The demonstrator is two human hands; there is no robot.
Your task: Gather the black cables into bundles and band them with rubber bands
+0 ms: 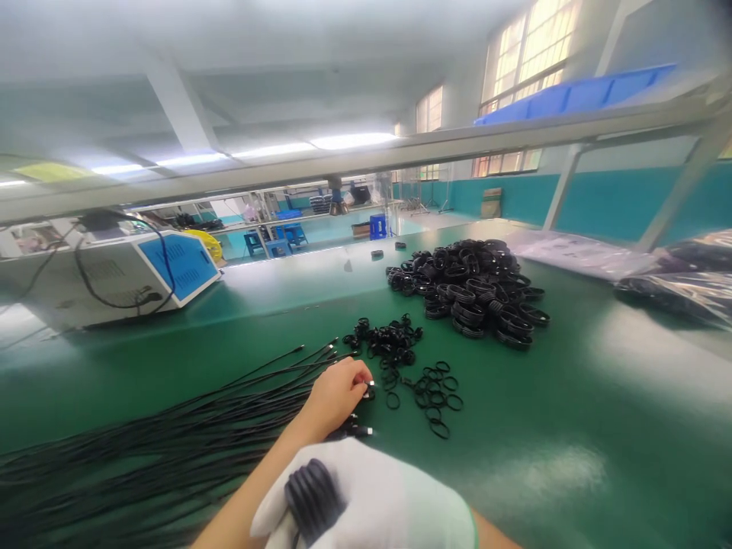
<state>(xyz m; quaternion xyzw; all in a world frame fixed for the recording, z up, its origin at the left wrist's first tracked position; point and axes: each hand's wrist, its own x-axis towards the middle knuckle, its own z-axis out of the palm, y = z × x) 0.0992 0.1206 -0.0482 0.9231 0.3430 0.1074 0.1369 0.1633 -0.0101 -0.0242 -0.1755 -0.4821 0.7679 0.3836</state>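
Note:
My bare left hand (335,396) reaches forward over the green bench (572,396), its fingers pinched on the plug end of a black cable (369,389). Several long straight black cables (171,435) lie fanned out from the left, with their tips near that hand. At the bottom edge, my right hand (377,499) wears a white glove. It is closed round a coiled black cable bundle (312,496). Small black rings (435,393) lie loose just right of my left hand.
A large heap of coiled black cables (474,290) sits at the back centre, with a smaller clump of black ties (389,339) before it. A white and blue machine (126,274) stands at the far left. Plastic bags (675,282) lie at the right. A shelf rail (366,160) crosses overhead.

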